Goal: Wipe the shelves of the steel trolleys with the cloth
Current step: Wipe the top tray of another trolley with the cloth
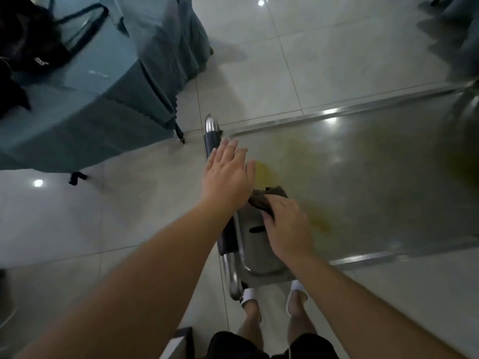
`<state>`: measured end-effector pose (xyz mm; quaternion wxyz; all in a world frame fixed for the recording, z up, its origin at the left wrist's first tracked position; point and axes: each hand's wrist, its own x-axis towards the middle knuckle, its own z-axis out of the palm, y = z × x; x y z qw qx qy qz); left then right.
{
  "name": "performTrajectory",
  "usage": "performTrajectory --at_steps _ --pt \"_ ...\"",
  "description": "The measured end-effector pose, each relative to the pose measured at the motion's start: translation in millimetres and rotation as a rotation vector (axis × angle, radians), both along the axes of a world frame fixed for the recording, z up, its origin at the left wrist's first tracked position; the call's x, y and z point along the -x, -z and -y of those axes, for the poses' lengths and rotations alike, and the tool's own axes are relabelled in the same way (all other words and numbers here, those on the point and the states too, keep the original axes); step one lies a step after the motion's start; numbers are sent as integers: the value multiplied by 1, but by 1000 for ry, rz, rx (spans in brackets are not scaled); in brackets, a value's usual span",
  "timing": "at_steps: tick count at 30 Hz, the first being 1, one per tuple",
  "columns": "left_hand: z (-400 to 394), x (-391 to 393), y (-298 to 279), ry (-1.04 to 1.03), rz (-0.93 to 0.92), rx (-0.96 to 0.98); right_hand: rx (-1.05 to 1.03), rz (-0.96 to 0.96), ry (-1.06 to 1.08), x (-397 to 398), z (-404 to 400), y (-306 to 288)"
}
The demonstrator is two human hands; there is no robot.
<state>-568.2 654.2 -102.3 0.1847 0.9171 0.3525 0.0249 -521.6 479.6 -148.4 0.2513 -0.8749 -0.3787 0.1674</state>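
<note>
Steel trolley shelf [363,156] lies under our hands. Our right hand [287,224] presses the dark cloth [267,200] down. Our left hand [228,174] hovers flat, fingers straight.

The floor [259,81] is made of large pale glossy tiles with thin dark joints, and small bright spots of ceiling light reflect on it. In the upper left of the frame stands a table [85,81] covered with a grey-blue cloth that hangs down in folds. A black bag [23,45] lies on it. At the upper right edge, more grey-blue fabric [453,35] shows, blurred.
</note>
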Motion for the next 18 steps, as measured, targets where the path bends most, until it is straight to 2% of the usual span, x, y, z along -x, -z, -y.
performTrajectory --at_steps 2,4,6,12,16,18 --pt "-5 -4 12 -16 -70 -6 56 39 -113 20 0 23" --pt "-9 -1 22 -14 -134 -45 146 0 -291 46 12 45" --pt "-10 1 28 -17 -121 -62 228 -8 -405 72 37 60" --pt "-1 1 30 -82 -88 -59 244 10 -429 104 89 71" --pt "-1 -2 30 -88 -111 -51 257 38 -446 90 59 83" --pt "-1 -4 28 -80 -126 -62 222 48 -377 78 24 86"
